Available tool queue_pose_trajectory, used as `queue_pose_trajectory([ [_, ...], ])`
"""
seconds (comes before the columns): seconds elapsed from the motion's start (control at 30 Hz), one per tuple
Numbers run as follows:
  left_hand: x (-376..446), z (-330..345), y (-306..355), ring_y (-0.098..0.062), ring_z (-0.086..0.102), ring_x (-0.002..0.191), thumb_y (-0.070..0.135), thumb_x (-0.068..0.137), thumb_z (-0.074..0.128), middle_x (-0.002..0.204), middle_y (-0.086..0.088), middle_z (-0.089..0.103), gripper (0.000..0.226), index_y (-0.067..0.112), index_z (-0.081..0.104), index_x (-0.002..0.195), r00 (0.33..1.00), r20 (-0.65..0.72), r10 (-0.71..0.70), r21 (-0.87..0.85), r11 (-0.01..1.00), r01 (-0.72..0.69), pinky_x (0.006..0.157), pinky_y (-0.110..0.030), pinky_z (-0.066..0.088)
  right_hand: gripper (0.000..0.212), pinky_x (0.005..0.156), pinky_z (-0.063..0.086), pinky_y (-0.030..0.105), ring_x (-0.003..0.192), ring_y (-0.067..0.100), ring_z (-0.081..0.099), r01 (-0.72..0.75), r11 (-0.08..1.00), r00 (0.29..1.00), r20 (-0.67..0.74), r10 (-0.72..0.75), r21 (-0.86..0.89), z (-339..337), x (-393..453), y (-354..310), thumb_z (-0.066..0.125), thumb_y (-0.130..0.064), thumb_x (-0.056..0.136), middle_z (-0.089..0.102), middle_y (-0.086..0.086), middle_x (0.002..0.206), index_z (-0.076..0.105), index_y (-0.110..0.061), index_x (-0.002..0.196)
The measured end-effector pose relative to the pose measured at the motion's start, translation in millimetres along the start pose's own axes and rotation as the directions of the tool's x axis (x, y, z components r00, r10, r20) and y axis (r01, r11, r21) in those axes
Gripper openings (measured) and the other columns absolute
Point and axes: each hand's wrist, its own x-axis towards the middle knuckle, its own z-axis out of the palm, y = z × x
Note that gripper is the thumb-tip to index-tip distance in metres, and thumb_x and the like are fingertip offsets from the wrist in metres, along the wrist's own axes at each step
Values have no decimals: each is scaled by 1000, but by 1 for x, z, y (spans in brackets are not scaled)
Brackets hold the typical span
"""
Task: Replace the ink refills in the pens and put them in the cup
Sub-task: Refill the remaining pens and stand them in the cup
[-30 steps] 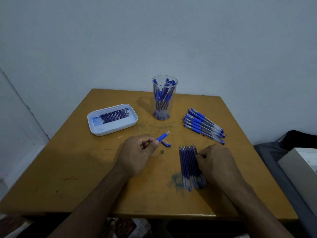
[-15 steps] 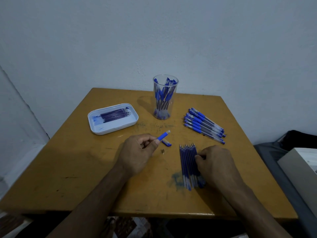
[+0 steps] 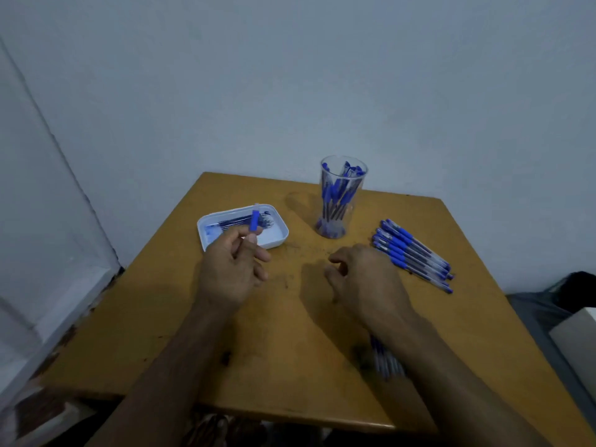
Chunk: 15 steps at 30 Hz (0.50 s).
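My left hand (image 3: 232, 272) is raised in front of the white tray (image 3: 275, 242) and pinches a pen barrel with a blue grip (image 3: 254, 221), which points upward. My right hand (image 3: 367, 279) hovers over the middle of the table with its fingers curled downward; whether it holds anything is hidden. A bundle of blue refills (image 3: 385, 359) lies on the table, mostly covered by my right forearm. The clear cup (image 3: 342, 195) at the back holds several blue pens. A row of several blue pens (image 3: 412, 253) lies to the right of my right hand.
The tray holds several dark used refills at its far side. The orange-brown wooden table (image 3: 290, 366) stands against a pale wall. Dark cloth and a white box (image 3: 577, 333) sit off its right edge.
My left hand rose and moved left toward the tray with the pen barrel. My right hand left the refill bundle and moved forward to the table's middle. The view shifted.
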Motion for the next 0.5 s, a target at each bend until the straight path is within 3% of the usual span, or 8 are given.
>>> queue_pose_trajectory([
  [0.13,21,-41,0,-19,67,56,24,108,48,83,-7,74,15,19,62,110,977,-210,-30,-81,997,13,52,-32,54,31,89,56,39,105,22,63,188,982,980,67,-187,-5,19,54,-51,58,-18,99,67,4,122,68,-22,128],
  [0.23,35,-69,-4,-14,66,56,21,108,49,81,-6,73,14,15,61,109,943,-323,-83,-102,993,53,52,-28,53,40,98,51,36,118,25,60,299,952,937,211,-280,-66,32,90,-85,59,-16,99,63,8,134,61,-20,138],
  [0.33,44,-87,-9,-14,67,57,23,107,51,78,-4,73,13,20,63,105,919,-379,-110,-105,992,75,53,-28,53,41,102,50,34,122,24,58,347,933,901,310,-304,-94,44,114,-110,61,-14,98,61,7,137,61,-19,139],
  [0.5,54,-99,-8,-13,66,56,23,107,51,80,-5,73,14,17,63,107,914,-383,-134,-111,989,98,48,-21,51,35,93,53,30,110,23,63,380,911,893,318,-317,-160,64,142,-130,63,-10,95,65,8,127,69,-19,129],
])
